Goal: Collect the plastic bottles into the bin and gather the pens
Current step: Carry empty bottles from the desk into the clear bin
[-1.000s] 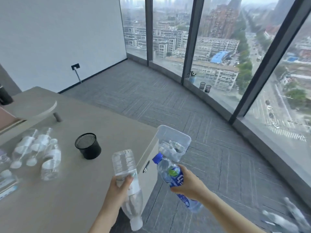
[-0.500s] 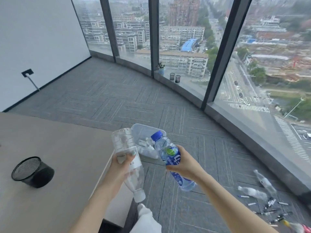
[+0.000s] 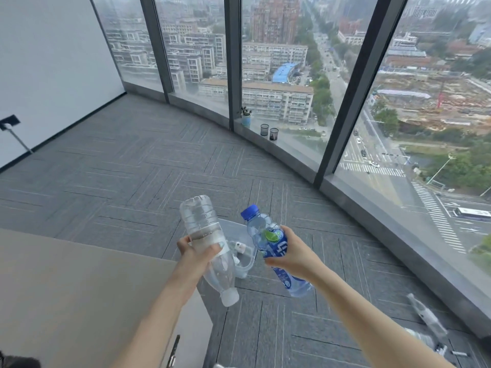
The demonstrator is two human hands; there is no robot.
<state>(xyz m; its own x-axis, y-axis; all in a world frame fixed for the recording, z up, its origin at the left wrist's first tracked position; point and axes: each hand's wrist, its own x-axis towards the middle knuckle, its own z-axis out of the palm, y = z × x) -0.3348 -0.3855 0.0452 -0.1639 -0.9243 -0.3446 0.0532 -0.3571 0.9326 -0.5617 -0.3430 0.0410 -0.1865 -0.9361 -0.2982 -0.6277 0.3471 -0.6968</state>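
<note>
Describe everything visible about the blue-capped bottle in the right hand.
The blue-capped bottle is clear, blue-tinted plastic with a blue screw cap and a blue label bearing white lettering and a green-and-white round mark. It looks intact, cap on. It is held in the air, tilted, cap up and to the left, base down and to the right, above the carpet beside the clear plastic bin. The right hand holds it in a grip around its middle, fingers curled over the label. Whether it holds any liquid cannot be told.

We see clear bottle [image 3: 204,235] held cap-down, blue-capped bottle [image 3: 268,240] cap-up, both tilted above translucent bin [image 3: 245,269] on carpet; more clear bottles [image 3: 425,318] lie near window.
</note>
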